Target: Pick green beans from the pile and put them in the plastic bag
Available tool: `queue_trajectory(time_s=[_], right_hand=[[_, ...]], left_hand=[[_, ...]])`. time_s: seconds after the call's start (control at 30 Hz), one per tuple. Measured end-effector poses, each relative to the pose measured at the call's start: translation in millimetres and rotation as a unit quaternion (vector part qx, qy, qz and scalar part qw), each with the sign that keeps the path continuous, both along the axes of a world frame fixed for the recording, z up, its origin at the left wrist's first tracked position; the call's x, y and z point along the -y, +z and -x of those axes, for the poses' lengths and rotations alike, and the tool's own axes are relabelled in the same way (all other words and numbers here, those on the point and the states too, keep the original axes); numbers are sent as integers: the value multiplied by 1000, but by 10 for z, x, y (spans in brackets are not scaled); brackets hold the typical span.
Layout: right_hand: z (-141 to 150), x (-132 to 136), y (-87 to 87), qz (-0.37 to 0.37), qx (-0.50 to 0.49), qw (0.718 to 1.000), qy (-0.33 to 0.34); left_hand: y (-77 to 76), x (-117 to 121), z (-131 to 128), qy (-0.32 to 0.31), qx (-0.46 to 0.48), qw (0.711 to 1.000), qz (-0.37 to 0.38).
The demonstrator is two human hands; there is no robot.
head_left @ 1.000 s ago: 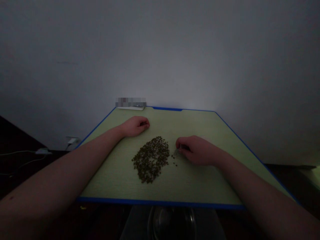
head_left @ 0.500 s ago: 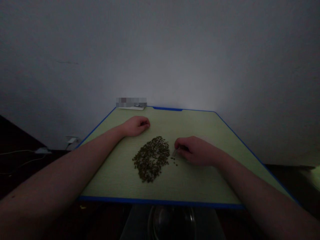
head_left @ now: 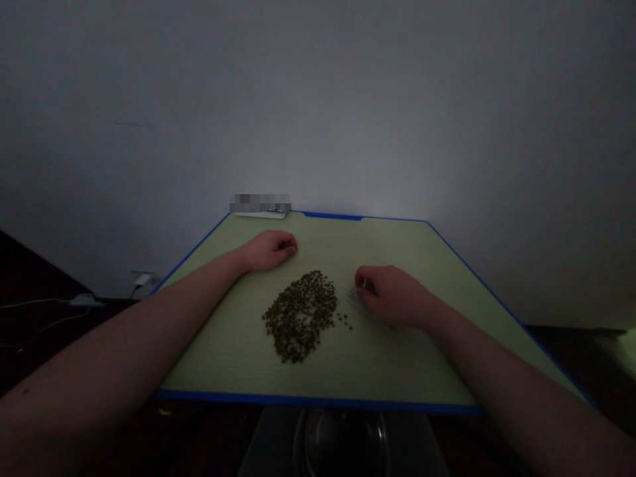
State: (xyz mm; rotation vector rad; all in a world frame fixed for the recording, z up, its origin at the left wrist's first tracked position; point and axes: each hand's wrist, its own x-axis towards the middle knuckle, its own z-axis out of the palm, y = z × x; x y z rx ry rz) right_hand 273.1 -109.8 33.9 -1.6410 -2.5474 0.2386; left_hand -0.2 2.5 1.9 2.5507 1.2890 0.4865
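A loose pile of small brown-green seeds or beans (head_left: 301, 315) lies on the pale green table (head_left: 387, 371), with several stray ones just to its right. My right hand (head_left: 390, 295) is closed in a pinch on a clear plastic piece, which looks like a small bag (head_left: 355, 298). Part of that bag is hidden under the palm, and its lower edge reaches toward the stray seeds. Beyond the pile to the left, my left hand (head_left: 271, 250) rests on the tabletop with its fingers curled in. No object shows in it.
A white flat object (head_left: 261, 214), partly blurred out, stands at the table's far left corner. Blue edging (head_left: 318, 399) runs round the table. Below the front edge is a shiny round metal vessel (head_left: 342, 440). A plug and cables (head_left: 144, 279) are at the wall on the left.
My right hand has moved slightly away from the pile, up and to the right, drawing the clear bag with it. My left hand and the pile look the same.
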Motion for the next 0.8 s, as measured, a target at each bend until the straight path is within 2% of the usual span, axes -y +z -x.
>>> queue_trajectory(time_s=[0.2,0.47,0.67,0.8], right_hand=[[37,20,-2,7,-28,999,32],[59,17,-14,-6,-17,1000,-7],[76,47,-4,12,-40,999,32],[109,56,-18,5,-43,999,22]], left_hand=[[8,6,-4,7,-1,1000,1],[-9,-12,4,-1,4,1000,-2],[-2,-3,-2,0,4,1000,0],[5,4,-3,-2,0,1000,-3]])
